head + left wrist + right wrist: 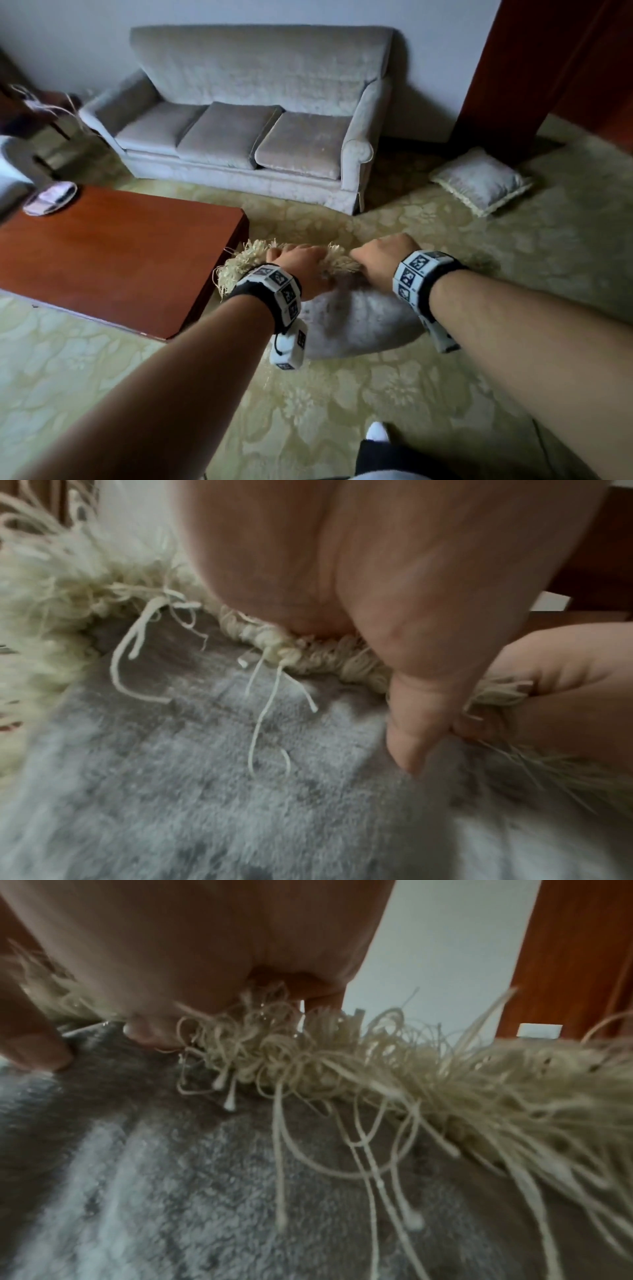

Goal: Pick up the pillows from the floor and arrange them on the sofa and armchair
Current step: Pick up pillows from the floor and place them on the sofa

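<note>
Two pillows are in view, both pale grey with a cream fringe. One pillow (356,325) hangs at the centre of the head view, held up above the patterned carpet (342,411) by both hands along its top fringed edge. The left hand (301,270) is clenched around the fringe; in the left wrist view its thumb (421,710) presses into the grey plush just under the braided trim. The right hand (383,260) grips the same edge just beside the left, and the right wrist view shows its fingertips (150,1034) curled into the loose cream threads. The second pillow (479,181) lies flat on the carpet at the right of the frame, near the sofa's right arm. One three-seat sofa (260,113) stands against the wall at upper centre, with three seat cushions. One reddish wooden coffee table (113,257) fills the left side; a small oval tray (51,198) rests on its far corner, its contents too blurred to name. Both wrists wear bands (277,291) printed with black-and-white square markers; no readable writing shows anywhere.
</note>
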The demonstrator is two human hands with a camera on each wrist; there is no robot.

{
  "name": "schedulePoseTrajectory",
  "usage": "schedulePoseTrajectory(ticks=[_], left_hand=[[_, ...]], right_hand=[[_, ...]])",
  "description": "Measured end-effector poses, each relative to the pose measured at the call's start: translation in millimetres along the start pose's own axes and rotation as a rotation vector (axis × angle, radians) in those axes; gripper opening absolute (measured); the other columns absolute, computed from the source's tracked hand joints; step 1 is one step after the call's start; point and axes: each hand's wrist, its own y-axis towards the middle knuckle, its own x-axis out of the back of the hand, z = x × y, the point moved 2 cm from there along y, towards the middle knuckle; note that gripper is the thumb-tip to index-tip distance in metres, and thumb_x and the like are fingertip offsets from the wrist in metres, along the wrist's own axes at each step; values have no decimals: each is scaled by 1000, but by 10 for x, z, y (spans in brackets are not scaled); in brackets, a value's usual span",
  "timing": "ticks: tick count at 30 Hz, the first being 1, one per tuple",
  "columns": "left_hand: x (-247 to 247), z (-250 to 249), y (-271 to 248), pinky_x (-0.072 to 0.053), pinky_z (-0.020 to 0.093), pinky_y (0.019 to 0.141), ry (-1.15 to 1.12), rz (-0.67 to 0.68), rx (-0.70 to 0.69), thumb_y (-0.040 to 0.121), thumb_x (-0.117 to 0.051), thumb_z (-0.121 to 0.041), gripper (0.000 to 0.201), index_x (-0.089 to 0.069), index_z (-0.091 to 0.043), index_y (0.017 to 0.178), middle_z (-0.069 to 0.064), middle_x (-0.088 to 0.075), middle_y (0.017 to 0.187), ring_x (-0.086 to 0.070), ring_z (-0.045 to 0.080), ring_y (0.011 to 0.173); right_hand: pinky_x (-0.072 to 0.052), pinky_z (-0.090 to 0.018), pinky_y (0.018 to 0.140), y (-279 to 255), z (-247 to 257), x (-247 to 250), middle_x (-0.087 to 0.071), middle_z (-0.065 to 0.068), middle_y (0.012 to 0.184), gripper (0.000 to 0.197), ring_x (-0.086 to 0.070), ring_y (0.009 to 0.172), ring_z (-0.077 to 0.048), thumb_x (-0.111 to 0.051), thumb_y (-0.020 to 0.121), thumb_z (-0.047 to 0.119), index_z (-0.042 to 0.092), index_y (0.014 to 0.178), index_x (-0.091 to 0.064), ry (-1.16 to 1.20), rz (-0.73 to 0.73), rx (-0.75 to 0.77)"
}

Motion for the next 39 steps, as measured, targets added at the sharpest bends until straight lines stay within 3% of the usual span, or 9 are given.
schedulePoseTrajectory(ticks=[7, 10, 13, 16, 20, 25, 29, 35, 39], left_hand=[[603, 427, 742, -29, 49, 104, -96, -7, 193, 69, -50, -83, 57, -60, -41, 106, -8, -64, 105, -54, 22, 112], [783, 606, 1123, -19, 46, 112, -93, -45, 247, 86, -61, -46, 22, -65, -35, 104, -11, -62, 99, -53, 18, 122], [978, 688, 1536, -19, 39, 110, -76, -99, 250, 90, -56, -30, 26, -69, -30, 113, -8, -69, 110, -51, 21, 126], [1258, 733, 2066, -45, 34, 85, -167, -124, 246, 90, -57, -36, 20, -68, -25, 102, 1, -70, 109, -62, 29, 108], [1819, 846, 2777, -48, 29, 72, -193, -146, 165, 86, -58, -34, 17, -68, -22, 95, -2, -66, 89, -67, 27, 90], [2550, 1029, 3485, -54, 33, 79, -192, -237, 92, 87, -56, -32, 17, -67, -22, 94, -3, -66, 89, -66, 26, 89], [2853, 1226, 4014, -54, 32, 81, -261, -307, 116, 84, -57, -39, 22, -69, -29, 100, -7, -67, 92, -66, 26, 96], [2961, 1407, 5085, -46, 27, 68, -300, -310, 155, 88, -56, -39, 20, -68, -24, 92, -6, -62, 80, -61, 23, 79], [3117, 1734, 5795, -48, 27, 65, -276, -310, 258, 87, -56, -37, 15, -67, -26, 87, -6, -64, 78, -64, 23, 76]], right_hand=[[-40, -33, 68, 1164, -191, 621, -69, 3, 107, 17, -66, 101, -26, -42, 94, 23, 32, 100, -56, -79, -84, 248], [-41, -34, 69, 1690, -346, 773, -69, 4, 108, 22, -66, 102, -27, -44, 92, 19, 34, 103, -57, -97, -76, 290], [-41, -32, 70, 2205, -556, 856, -69, 4, 109, 23, -66, 103, -26, -46, 90, 18, 34, 103, -58, -90, -55, 289], [-41, -32, 72, 2742, -859, 954, -68, 3, 117, 23, -66, 107, -26, -45, 93, 21, 36, 105, -58, -117, -38, 250], [-48, -34, 81, 3428, -1280, 1303, -68, 0, 122, 26, -64, 112, -28, -44, 96, 27, 37, 113, -60, -145, -34, 193], [-49, -33, 80, 4187, -1824, 1905, -70, 8, 108, 21, -66, 101, -25, -49, 91, 53, 43, 102, -64, 22, -34, 114], [-51, -33, 82, 4687, -2321, 2130, -66, 21, 95, 52, -64, 88, -13, -61, 63, 87, 50, 100, -61, 197, 7, 131], [-48, -40, 91, 5715, -2864, 2046, -61, 13, 115, 28, -61, 115, -25, -53, 93, 30, 54, 103, -61, -91, 34, 88], [-46, -35, 88, 6577, -3023, 2144, -67, 16, 110, 22, -65, 109, -25, -50, 93, 30, 49, 97, -63, -89, -12, 142]])
